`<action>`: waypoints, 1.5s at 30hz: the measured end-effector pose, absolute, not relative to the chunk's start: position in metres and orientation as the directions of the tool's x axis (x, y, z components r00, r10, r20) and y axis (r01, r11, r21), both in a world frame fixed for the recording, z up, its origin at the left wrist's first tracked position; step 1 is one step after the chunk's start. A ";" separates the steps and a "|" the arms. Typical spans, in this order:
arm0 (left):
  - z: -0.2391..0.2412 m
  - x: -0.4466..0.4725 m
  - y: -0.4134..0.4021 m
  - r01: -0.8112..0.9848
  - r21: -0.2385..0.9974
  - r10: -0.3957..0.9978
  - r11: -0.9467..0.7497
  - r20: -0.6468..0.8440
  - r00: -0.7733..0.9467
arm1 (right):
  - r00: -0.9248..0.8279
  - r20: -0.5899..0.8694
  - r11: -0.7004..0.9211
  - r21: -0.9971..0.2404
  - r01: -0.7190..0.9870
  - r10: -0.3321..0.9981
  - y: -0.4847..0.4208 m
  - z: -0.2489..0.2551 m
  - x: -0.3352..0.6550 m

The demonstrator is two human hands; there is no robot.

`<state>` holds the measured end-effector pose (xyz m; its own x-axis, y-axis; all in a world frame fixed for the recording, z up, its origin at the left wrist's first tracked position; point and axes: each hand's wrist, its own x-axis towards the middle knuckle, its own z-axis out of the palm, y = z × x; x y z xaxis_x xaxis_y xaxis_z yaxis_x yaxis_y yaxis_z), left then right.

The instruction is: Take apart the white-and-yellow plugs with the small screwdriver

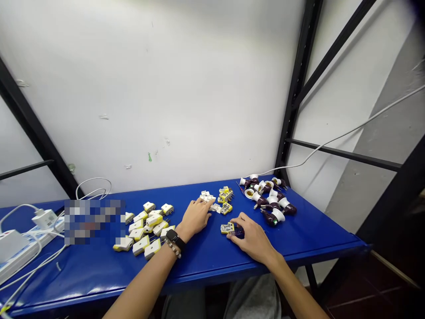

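Note:
My right hand [250,235] is closed around an opened yellow plug adapter half [227,228], its metal contacts facing up, low over the blue table. My left hand [195,217], wearing a watch [175,239] and a bead bracelet, stretches forward with its fingertips at a small pile of white plastic covers [206,197]. Its fingers look extended; whether one pinches a cover is hard to see. Just right of the covers lie several opened yellow plug halves [226,195] with metal parts and pins showing.
Several assembled white-and-yellow plug adapters [154,220] lie left of my left arm. White-and-maroon lamp holders [272,199] are heaped at the back right. A white power strip [25,250] with cables sits far left, beside a blurred patch. Black rack posts [292,102] frame the table.

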<state>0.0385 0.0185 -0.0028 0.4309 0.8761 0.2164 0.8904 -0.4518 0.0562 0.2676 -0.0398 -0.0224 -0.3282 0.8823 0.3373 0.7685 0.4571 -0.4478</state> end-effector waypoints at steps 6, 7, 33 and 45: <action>-0.005 0.025 0.011 0.872 0.153 0.876 -0.464 0.221 0.428 | -0.321 0.323 0.444 -0.459 0.769 0.890 -0.040 -0.023 0.266; -0.004 0.023 0.009 0.867 0.165 0.873 -0.470 0.231 0.429 | -0.319 0.322 0.442 -0.462 0.769 0.891 -0.040 -0.022 0.266; -0.004 0.006 -0.089 0.688 0.538 0.873 -0.487 0.330 0.359 | -0.480 0.282 0.540 -0.617 0.572 0.831 -0.061 -0.018 0.243; -0.009 0.017 -0.085 0.610 0.617 0.865 -0.497 0.299 0.403 | -0.484 0.303 0.557 -0.610 0.563 0.821 -0.062 -0.016 0.240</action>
